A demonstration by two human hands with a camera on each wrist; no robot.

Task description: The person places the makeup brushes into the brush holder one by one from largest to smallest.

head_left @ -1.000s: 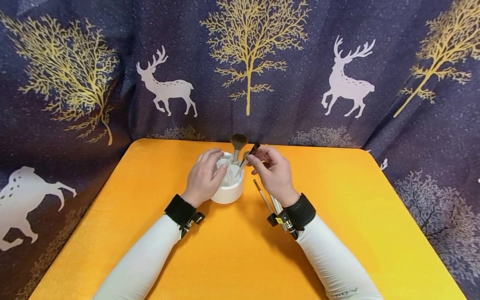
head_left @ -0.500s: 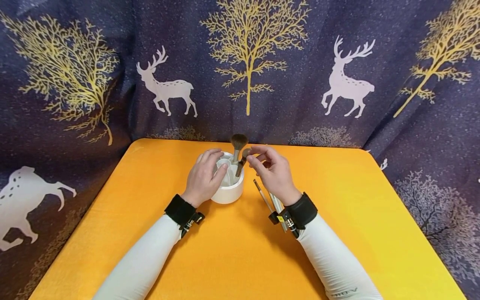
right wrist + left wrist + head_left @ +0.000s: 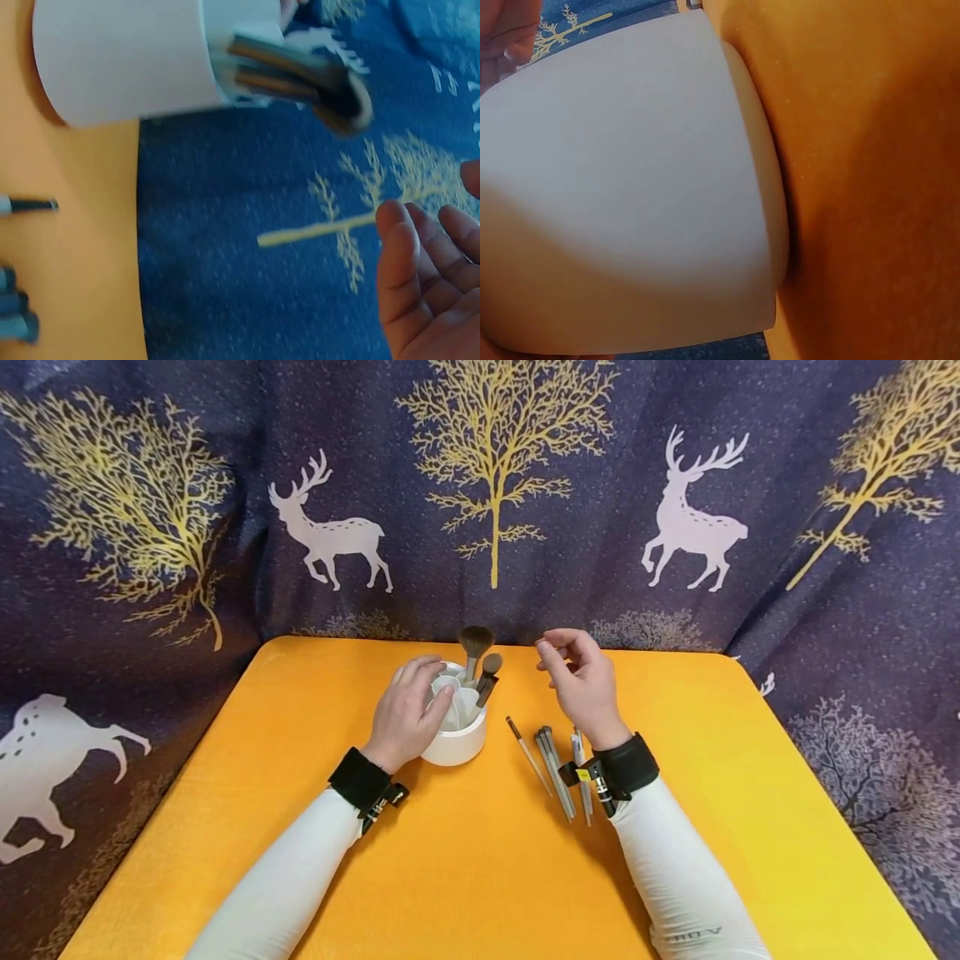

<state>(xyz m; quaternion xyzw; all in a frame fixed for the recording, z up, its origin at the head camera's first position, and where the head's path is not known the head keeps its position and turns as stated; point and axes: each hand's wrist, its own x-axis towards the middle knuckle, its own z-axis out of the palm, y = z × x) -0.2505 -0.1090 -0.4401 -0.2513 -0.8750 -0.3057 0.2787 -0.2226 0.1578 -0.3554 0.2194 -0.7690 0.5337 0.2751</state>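
My left hand holds a round white makeup brush holder by its left side, with the thumb over the rim. White dividers split the holder's inside. A large fluffy makeup brush stands in it at the back, and smaller brushes lean out at the right. The holder's smooth wall fills much of the left wrist view. My right hand is raised to the right of the holder, fingers loosely bent and nothing between them. The right wrist view shows its fingertips apart from the brushes.
On the orange table, right of the holder, lie a thin brush, a group of grey-handled brushes and more slim brushes partly under the right wrist. A dark curtain with deer and trees hangs behind the table.
My right hand has let go of a dark-tipped brush, which now leans in the holder's right side. That hand has moved away to the right. The left hand has stayed put.
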